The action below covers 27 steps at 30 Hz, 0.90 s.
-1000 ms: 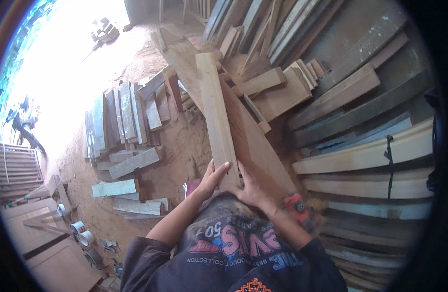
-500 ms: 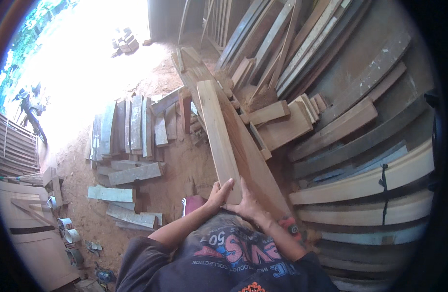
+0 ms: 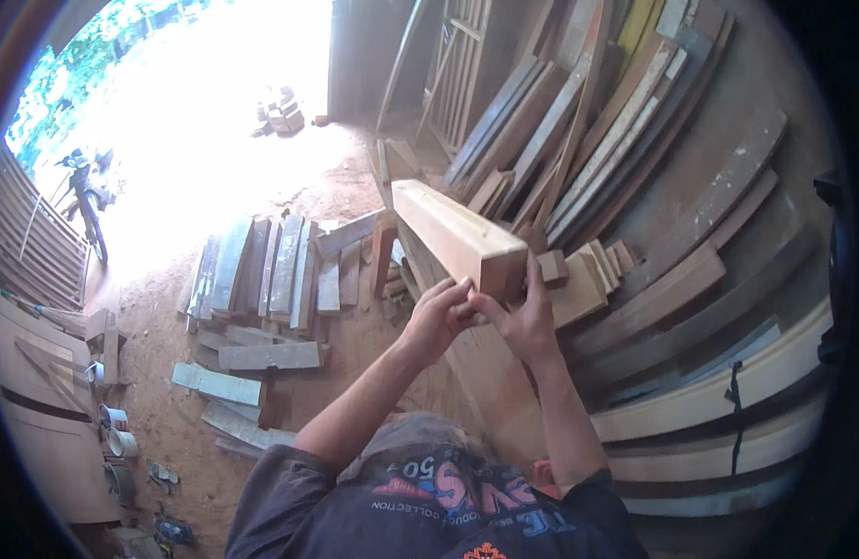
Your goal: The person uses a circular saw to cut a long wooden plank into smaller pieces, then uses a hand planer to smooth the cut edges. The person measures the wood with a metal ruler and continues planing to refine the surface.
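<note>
Grey weathered boards piled left; long brown wooden plank below. Pale squared wooden beam extends forward, near end held between left hand and right hand.

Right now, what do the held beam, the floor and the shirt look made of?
Beam: likely solid wood, bare; pale tan, squared faces, no paint visible.
Floor: apparently packed earth, unfinished; reddish-brown, uneven and dusty.
Shirt: soft fabric, matte with a printed front; it drapes, but the fibre is unclear.
</note>
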Each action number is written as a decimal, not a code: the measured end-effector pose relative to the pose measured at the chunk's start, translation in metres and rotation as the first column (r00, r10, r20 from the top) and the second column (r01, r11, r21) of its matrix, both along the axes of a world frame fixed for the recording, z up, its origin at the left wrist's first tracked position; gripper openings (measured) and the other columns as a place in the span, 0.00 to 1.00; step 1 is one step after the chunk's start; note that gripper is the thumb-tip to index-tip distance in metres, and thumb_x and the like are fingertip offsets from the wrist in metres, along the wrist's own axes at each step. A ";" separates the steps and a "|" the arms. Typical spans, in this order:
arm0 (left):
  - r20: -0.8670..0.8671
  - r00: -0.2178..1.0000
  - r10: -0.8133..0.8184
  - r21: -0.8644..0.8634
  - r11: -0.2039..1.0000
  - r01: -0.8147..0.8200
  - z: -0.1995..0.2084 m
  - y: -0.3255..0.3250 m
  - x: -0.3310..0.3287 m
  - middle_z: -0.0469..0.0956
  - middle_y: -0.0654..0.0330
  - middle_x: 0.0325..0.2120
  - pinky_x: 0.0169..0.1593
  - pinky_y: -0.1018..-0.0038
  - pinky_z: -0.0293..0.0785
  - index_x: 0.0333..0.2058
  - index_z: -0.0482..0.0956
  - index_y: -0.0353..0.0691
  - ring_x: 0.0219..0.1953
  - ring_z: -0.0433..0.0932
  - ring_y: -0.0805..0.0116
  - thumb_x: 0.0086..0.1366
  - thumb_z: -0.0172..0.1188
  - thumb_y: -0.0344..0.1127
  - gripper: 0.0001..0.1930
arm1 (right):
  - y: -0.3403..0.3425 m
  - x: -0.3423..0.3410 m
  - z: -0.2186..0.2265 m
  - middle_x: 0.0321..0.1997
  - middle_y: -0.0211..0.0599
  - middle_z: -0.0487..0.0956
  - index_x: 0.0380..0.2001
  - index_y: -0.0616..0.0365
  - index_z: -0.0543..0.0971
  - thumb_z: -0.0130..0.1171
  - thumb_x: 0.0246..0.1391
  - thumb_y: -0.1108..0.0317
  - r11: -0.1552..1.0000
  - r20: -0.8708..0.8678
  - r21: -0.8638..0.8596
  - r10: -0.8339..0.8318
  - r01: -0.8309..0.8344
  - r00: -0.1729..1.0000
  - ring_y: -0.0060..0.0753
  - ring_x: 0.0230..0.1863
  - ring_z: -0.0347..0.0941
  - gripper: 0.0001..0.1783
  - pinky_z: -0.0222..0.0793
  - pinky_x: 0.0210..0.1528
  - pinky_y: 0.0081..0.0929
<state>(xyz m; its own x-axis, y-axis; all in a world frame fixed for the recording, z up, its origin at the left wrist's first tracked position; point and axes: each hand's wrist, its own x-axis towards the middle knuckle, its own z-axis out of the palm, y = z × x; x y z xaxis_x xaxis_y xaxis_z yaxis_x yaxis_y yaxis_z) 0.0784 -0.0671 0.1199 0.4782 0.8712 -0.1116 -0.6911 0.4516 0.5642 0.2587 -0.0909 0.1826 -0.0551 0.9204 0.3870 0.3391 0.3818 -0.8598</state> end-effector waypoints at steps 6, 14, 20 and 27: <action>0.019 0.999 0.050 0.058 0.997 -0.051 0.042 0.028 -0.007 0.82 0.58 0.48 0.56 0.62 0.84 0.53 0.78 0.36 0.52 0.84 0.63 0.82 0.58 0.45 0.16 | 0.038 -0.028 0.036 0.63 0.63 0.78 0.72 0.71 0.63 0.81 0.55 0.55 0.981 0.089 0.145 -0.146 0.132 0.985 0.55 0.65 0.79 0.53 0.76 0.66 0.46; -0.001 0.997 0.079 0.042 0.996 -0.078 0.049 0.024 -0.007 0.82 0.58 0.48 0.58 0.60 0.83 0.52 0.79 0.35 0.52 0.84 0.63 0.82 0.58 0.44 0.16 | 0.037 -0.028 0.040 0.62 0.63 0.80 0.73 0.72 0.62 0.81 0.55 0.54 0.996 -0.023 0.035 -0.078 0.079 0.997 0.55 0.63 0.80 0.54 0.77 0.64 0.44; -0.041 0.997 0.065 0.025 0.998 -0.064 0.050 0.023 -0.010 0.83 0.59 0.49 0.58 0.58 0.82 0.52 0.79 0.36 0.53 0.83 0.64 0.82 0.57 0.43 0.15 | 0.036 -0.027 0.035 0.61 0.62 0.80 0.73 0.70 0.63 0.83 0.53 0.55 0.987 0.036 0.100 -0.127 0.123 0.991 0.56 0.63 0.81 0.54 0.78 0.63 0.45; -0.108 0.994 0.034 -0.072 0.997 -0.042 0.023 0.004 -0.025 0.88 0.53 0.41 0.58 0.59 0.81 0.57 0.79 0.37 0.43 0.87 0.61 0.82 0.49 0.63 0.31 | 0.007 -0.030 0.005 0.62 0.64 0.79 0.75 0.66 0.61 0.86 0.46 0.52 0.985 0.097 0.030 -0.174 0.172 0.980 0.63 0.62 0.81 0.62 0.78 0.62 0.50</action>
<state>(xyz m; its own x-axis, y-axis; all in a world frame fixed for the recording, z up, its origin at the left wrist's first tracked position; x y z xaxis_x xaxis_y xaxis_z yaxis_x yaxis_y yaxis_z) 0.0533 -0.0631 0.1427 0.4264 0.8762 -0.2247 -0.6464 0.4690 0.6018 0.2286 -0.0842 0.1874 0.0655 0.9110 0.4073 0.4846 0.3277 -0.8110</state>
